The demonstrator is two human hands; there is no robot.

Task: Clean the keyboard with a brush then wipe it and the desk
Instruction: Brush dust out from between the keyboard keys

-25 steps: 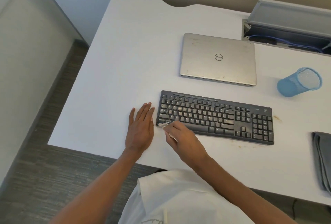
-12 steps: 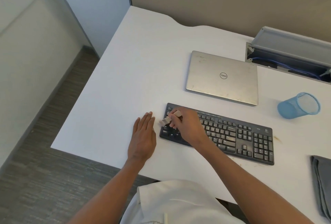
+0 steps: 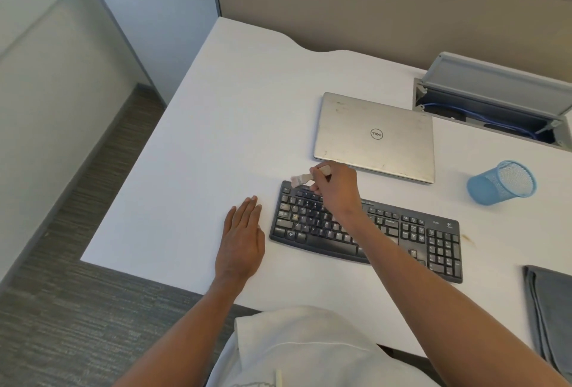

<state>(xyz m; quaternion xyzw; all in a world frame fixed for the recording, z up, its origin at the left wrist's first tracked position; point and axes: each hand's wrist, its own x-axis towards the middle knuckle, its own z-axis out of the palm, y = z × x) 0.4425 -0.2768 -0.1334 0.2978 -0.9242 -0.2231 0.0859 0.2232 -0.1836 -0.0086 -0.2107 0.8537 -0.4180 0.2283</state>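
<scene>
A black keyboard (image 3: 411,236) lies on the white desk (image 3: 235,126) in front of me. My right hand (image 3: 335,190) grips a small pale brush (image 3: 301,180), whose bristles sit at the keyboard's far left corner. My right forearm crosses over the middle keys and hides them. My left hand (image 3: 241,238) lies flat on the desk just left of the keyboard, fingers together, holding nothing. A folded grey cloth (image 3: 549,315) rests at the desk's right edge.
A closed silver laptop (image 3: 374,136) lies just behind the keyboard. A blue mesh cup (image 3: 501,182) lies tipped on its side to the right. An open cable box (image 3: 492,108) with blue wires sits at the back. Brownish specks (image 3: 468,238) mark the desk right of the keyboard.
My right hand has carried the brush from the keyboard's near left corner up along its left side to the far left corner. My left hand has stayed flat on the desk.
</scene>
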